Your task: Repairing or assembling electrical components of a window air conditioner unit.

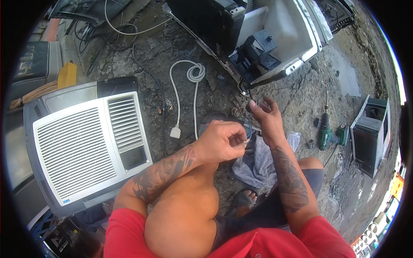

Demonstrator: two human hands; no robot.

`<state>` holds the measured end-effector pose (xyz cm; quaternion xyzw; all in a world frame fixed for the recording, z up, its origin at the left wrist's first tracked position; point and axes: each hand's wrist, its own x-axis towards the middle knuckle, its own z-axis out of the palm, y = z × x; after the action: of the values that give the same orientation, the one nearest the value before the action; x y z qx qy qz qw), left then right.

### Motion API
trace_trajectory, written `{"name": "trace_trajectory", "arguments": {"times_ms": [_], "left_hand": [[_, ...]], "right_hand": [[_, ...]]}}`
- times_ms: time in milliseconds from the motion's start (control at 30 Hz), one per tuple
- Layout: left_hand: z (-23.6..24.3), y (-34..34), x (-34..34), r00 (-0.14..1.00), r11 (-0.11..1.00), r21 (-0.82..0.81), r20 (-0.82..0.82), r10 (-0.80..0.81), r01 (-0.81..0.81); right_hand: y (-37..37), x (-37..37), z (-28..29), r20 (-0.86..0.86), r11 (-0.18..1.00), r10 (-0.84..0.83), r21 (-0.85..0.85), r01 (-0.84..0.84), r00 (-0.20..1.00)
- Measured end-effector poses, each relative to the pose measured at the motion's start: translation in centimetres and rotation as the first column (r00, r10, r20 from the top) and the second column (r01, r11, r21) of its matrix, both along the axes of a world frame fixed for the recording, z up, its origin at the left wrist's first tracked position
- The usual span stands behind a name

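My left hand (226,139) pinches the pale, small end of a blue wire (249,124) above my bent leg. Just above and right of it, my right hand (266,118) has its fingers loosely curled and apart, thumb beside the dark wire bundle (244,92). The wires run up to a black component (260,53) at the opened appliance housing (292,34). A crumpled grey cloth (254,167) lies beneath my hands. A coiled white cord with a plug (175,131) lies on the rough ground to their left.
A white-grilled air conditioner panel and casing (75,148) fills the left. A green drill (325,135), a second green tool (342,135) and a metal box unit (368,137) lie at right. Dark cables (159,99) cross the ground; a yellow broom (66,75) lies behind the panel.
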<state>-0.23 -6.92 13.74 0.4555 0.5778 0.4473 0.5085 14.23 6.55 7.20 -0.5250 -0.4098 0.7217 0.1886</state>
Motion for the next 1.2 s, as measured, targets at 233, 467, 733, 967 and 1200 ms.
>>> {"name": "trace_trajectory", "arguments": {"times_ms": [233, 467, 733, 967, 1200], "left_hand": [[-4.0, 2.9, 3.9, 0.902, 0.847, 0.395, -0.383, -0.199, 0.355], [-4.4, 5.8, 3.3, 0.954, 0.966, 0.154, -0.249, -0.166, 0.209], [-12.2, 10.1, -1.4, 0.654, 0.753, -0.652, 0.608, 0.451, 0.087], [-14.3, 10.5, -0.2, 0.569, 0.808, -0.579, 0.704, 0.426, 0.110], [-13.4, 10.5, 0.3, 0.448, 0.795, -0.592, 0.752, 0.483, 0.136]], "right_hand": [[-0.4, 4.1, 2.8, -0.083, 0.847, -0.060, -0.531, 0.007, 0.995], [0.7, 5.4, 1.6, 0.150, 0.995, 0.077, -0.079, -0.066, 0.986], [-0.2, 6.0, 1.7, 0.514, 0.840, 0.283, 0.275, -0.468, 0.810], [0.0, 5.9, 0.5, 0.594, 0.836, 0.171, 0.335, -0.435, 0.786], [1.5, 3.8, -2.2, 0.632, 0.655, 0.157, 0.509, -0.559, 0.759]]}}
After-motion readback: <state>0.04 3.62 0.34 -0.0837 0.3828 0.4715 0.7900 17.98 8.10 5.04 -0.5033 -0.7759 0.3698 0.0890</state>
